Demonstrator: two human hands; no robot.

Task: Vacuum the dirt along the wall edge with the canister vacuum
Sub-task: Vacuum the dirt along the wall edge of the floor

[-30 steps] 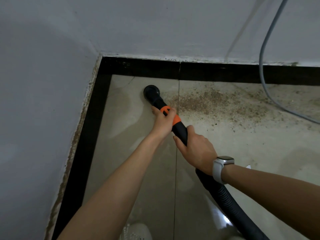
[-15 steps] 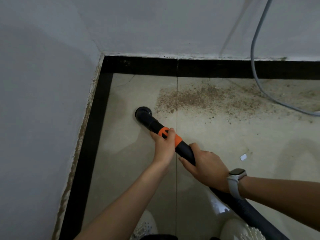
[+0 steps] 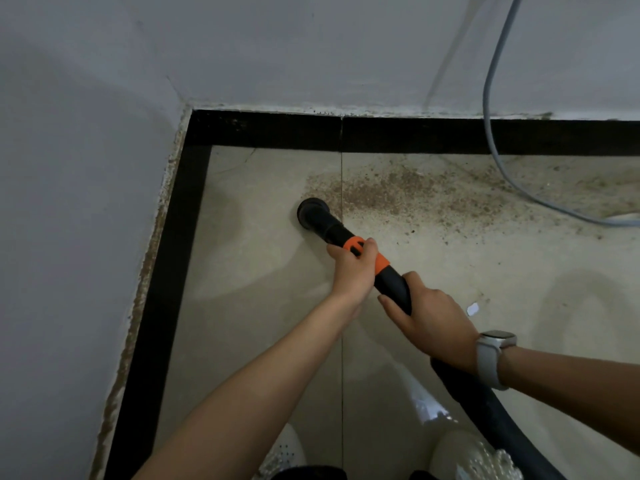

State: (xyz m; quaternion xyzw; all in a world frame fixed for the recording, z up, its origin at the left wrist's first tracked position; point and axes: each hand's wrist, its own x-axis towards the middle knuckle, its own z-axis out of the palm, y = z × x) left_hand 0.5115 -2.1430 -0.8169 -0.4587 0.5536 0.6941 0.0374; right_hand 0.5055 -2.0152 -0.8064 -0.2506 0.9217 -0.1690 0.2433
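Observation:
The round black vacuum nozzle (image 3: 312, 214) sits on the beige floor tile, at the left end of a brown dirt patch (image 3: 398, 194) that spreads rightward below the black skirting (image 3: 398, 136). My left hand (image 3: 353, 271) grips the black tube at its orange collar (image 3: 381, 261). Just behind it, my right hand (image 3: 433, 320), with a pale watch on its wrist, grips the black handle. The ribbed black hose (image 3: 485, 407) runs off toward the lower right.
A grey cable (image 3: 491, 133) hangs down the back wall and trails across the floor to the right. A small white scrap (image 3: 472, 309) lies on the tile near my right hand. White shoes (image 3: 474, 459) show at the bottom. The left wall (image 3: 69, 237) meets the back wall in a corner.
The nozzle was drawn back from the skirting toward me and then swung right, reaching the left edge of the dirt patch. Both hands have kept their grip.

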